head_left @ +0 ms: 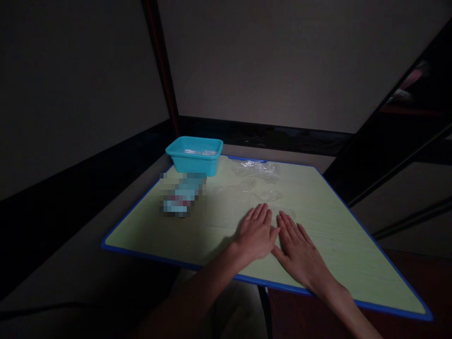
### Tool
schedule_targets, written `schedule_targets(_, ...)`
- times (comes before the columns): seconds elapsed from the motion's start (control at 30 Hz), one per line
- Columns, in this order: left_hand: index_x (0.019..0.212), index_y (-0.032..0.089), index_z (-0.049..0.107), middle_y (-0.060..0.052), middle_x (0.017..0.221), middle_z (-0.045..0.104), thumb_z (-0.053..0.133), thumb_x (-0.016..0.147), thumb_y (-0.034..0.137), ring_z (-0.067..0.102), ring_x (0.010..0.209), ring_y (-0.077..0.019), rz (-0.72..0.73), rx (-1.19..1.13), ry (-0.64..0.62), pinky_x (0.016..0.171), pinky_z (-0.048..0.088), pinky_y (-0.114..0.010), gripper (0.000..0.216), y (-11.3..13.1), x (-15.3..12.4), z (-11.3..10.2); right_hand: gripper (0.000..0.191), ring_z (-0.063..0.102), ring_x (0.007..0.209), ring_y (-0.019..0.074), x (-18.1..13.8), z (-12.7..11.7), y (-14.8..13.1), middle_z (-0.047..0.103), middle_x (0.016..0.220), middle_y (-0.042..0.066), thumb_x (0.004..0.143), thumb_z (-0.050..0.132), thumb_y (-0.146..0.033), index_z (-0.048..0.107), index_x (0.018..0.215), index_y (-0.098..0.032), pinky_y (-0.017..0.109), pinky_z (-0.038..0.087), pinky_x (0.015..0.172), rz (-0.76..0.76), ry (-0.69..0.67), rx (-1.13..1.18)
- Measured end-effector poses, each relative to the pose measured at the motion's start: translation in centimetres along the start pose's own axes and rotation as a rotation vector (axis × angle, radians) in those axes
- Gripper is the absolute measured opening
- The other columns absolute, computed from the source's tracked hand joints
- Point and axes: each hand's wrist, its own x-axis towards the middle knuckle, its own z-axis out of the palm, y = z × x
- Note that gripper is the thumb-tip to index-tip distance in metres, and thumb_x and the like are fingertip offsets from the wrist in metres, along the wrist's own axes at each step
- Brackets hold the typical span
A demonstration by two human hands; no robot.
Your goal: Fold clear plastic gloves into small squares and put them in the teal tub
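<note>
Both my hands lie flat near the front middle of the table, side by side with the thumbs nearly touching. My left hand [257,233] has its fingers stretched forward. Angled slightly leftward, my right hand [298,247] also has straight fingers. Beneath and just beyond the fingertips is a thin clear plastic sheet [221,214], spread on the table and hard to see; its lobed outline looks like a disposable glove. Part of it is hidden under my hands. Farther back lies a crumpled piece of clear plastic [259,170].
A turquoise plastic basket [196,164] with clear plastic inside stands at the table's back left. In front of it lies a pixelated light-blue packet [185,195]. The pale green table [353,263] has a blue rim. Walls stand behind and left; dark shelving is at right.
</note>
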Motion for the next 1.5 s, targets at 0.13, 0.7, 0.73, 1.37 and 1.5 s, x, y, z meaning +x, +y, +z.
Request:
schedule_targets(0.13, 0.138, 0.007, 0.031, -0.011, 0.147, 0.026, 0.021, 0.095, 0.042, 0.019, 0.137, -0.0218, -0.001, 0.05, 0.033, 0.111, 0.02, -0.037, 0.056, -2.4, -1.1, 0.3, 0.082, 0.029, 0.133, 0.0277, 0.2, -0.6, -0.3, 0.034, 0.142, 0.019, 0.084, 0.02, -0.066, 0.033, 0.138, -0.006, 0.047, 0.027, 0.106, 0.03, -0.032, 0.0)
schedule_targets(0.7, 0.135, 0.007, 0.037, -0.015, 0.144, 0.032, 0.036, 0.093, 0.035, 0.027, 0.134, -0.0246, -0.096, 0.119, 0.068, 0.108, 0.027, -0.04, 0.051, -10.5, -5.8, -1.2, 0.083, 0.025, 0.134, 0.0286, 0.3, -0.9, -0.2, 0.029, 0.144, 0.019, 0.085, 0.021, -0.066, 0.027, 0.141, -0.005, 0.047, 0.026, 0.107, 0.023, -0.071, 0.034)
schedule_targets(0.73, 0.135, 0.007, 0.037, -0.015, 0.144, 0.032, 0.036, 0.092, 0.036, 0.028, 0.134, -0.0248, -0.101, 0.117, 0.068, 0.108, 0.027, -0.041, 0.051, -10.4, -5.9, -1.2, 0.082, 0.025, 0.134, 0.0283, 0.2, -0.9, -0.2, 0.029, 0.144, 0.018, 0.085, 0.023, -0.065, 0.026, 0.141, -0.006, 0.047, 0.027, 0.107, 0.018, -0.066, 0.034)
schedule_targets(1.37, 0.13, -0.004, 0.038, -0.024, 0.139, 0.034, 0.032, 0.088, 0.014, 0.029, 0.133, -0.0262, -0.075, 0.096, 0.097, 0.108, 0.029, -0.038, 0.046, -4.8, 3.7, -2.3, 0.054, 0.047, 0.122, 0.02, 14.2, -3.4, 0.4, 0.049, 0.133, 0.011, 0.091, 0.019, -0.035, 0.044, 0.132, -0.009, 0.037, 0.036, 0.102, -0.213, -0.148, 0.448)
schedule_targets(1.5, 0.131, -0.007, 0.037, -0.025, 0.138, 0.036, 0.031, 0.089, 0.016, 0.032, 0.131, -0.0274, -0.13, 0.096, 0.087, 0.107, 0.031, -0.038, 0.048, -5.0, 4.6, -0.2, 0.055, 0.048, 0.121, 0.0162, 14.6, -1.1, 0.5, 0.05, 0.133, 0.013, 0.091, 0.017, -0.029, 0.042, 0.133, -0.005, 0.033, 0.035, 0.102, -0.229, -0.175, 0.426)
